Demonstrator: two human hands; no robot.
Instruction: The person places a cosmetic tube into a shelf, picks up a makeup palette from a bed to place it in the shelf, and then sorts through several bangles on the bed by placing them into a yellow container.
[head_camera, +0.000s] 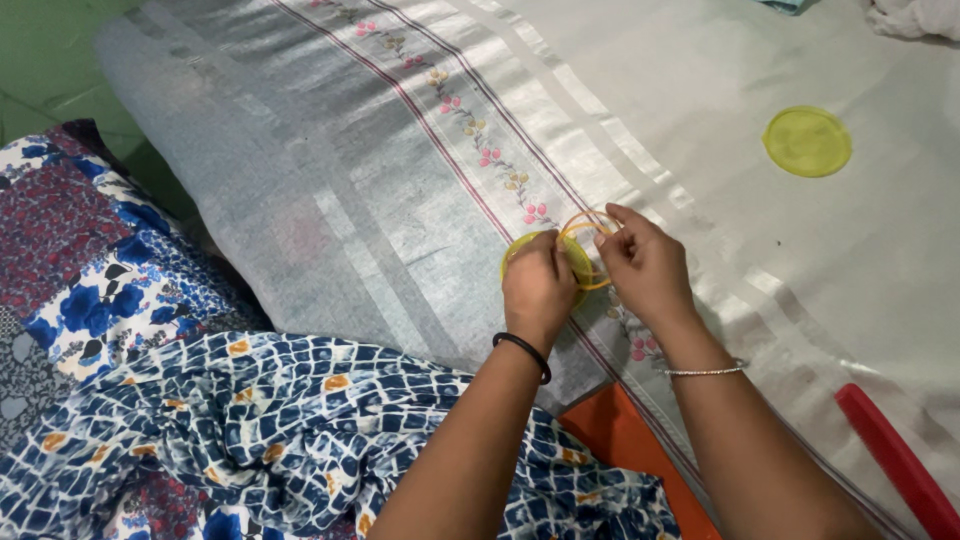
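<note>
My left hand (540, 285) and my right hand (645, 265) meet over a grey cloth (330, 190) with a flowered stripe. Both pinch a thin yellow ring (583, 226), held slightly tilted above the cloth. Under my left hand lies a yellow-green round piece (515, 250), mostly hidden by the fingers. A black band sits on my left wrist and a thin silver bracelet on my right. A flat yellow-green disc (807, 141) rests on the cloth to the far right, apart from both hands.
A blue, white and orange patterned fabric (250, 440) covers my lap. A floral patchwork cloth (80, 250) lies at left. An orange surface (625, 445) shows under the cloth's edge. A red bar (890, 455) lies at lower right.
</note>
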